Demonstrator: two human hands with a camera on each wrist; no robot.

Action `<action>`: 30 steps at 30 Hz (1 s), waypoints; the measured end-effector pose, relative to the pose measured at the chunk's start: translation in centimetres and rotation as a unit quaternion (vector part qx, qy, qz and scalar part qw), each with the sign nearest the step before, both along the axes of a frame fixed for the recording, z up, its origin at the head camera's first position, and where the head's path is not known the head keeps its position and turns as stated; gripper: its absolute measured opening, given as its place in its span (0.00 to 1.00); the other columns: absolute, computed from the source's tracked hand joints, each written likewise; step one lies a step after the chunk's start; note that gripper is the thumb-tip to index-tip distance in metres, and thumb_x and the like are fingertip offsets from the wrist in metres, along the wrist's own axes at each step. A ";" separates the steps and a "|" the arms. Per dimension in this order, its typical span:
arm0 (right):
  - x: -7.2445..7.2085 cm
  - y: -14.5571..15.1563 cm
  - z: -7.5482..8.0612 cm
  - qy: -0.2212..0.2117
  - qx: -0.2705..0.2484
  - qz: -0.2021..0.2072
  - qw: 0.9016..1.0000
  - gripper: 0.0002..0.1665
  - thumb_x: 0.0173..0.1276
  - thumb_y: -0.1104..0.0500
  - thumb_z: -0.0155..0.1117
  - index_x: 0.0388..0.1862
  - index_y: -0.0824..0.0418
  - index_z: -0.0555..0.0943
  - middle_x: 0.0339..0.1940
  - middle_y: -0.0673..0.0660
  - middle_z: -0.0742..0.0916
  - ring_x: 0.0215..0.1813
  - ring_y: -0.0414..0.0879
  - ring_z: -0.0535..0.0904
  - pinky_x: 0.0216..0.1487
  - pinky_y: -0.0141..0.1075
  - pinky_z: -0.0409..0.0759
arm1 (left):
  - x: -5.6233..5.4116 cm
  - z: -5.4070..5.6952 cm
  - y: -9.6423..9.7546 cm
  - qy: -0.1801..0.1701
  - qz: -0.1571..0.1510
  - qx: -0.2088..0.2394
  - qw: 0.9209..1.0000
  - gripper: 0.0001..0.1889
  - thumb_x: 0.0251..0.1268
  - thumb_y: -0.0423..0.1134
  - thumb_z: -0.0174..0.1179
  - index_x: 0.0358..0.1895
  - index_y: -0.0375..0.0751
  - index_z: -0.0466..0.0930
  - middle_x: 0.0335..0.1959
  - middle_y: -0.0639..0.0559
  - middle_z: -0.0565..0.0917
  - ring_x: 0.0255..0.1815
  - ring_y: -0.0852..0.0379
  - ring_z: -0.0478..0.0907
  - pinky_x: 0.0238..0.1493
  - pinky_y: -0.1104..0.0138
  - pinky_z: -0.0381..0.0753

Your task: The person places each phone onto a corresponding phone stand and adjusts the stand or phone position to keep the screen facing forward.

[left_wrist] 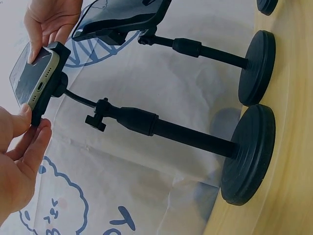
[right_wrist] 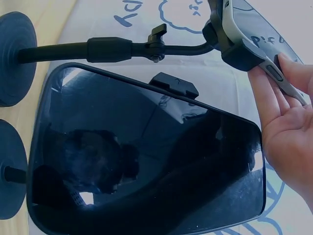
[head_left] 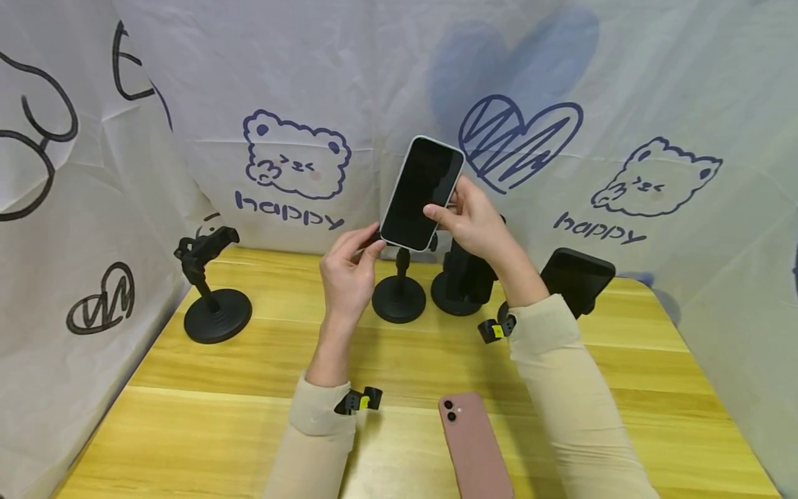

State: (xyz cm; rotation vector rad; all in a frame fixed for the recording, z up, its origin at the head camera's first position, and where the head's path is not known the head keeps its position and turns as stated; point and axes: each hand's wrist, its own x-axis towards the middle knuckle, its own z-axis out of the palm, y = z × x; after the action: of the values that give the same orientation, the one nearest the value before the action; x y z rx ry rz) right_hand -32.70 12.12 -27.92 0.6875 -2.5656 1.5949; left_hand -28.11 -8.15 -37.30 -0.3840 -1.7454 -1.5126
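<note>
A white-edged smartphone with a dark screen sits tilted in the clamp of a black phone stand. My right hand grips the phone's right side, thumb over the screen and fingers behind. My left hand is at the phone's lower left corner. In the left wrist view its thumb lies by the phone's edge and its fingers curl around the clamp's end, pinching it. From the right wrist, the phone's side buttons show beside the clamp, above my right fingers.
To the right stand two more stands, holding a dark phone and another dark phone. A stand with a bare clamp is at the left. A pink phone lies back up near the front. A printed cloth hangs behind the table.
</note>
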 end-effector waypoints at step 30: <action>-0.2 0.1 1.2 0.021 -0.066 0.000 0.998 0.24 0.84 0.59 0.54 0.73 0.67 0.69 0.60 0.66 0.85 0.53 0.51 0.85 0.56 0.44 0.87 | 0.3 0.2 -0.3 -0.036 -0.035 -0.003 0.999 0.14 0.67 0.29 0.69 0.54 0.32 0.88 0.49 0.38 0.88 0.47 0.43 0.87 0.44 0.76 0.84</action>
State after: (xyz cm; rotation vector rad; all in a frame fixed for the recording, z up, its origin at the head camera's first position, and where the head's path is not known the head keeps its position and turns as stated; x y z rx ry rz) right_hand -32.90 12.19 -26.76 0.7017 -2.4053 1.7128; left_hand -27.84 -8.45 -37.15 -0.4025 -1.8099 -1.5880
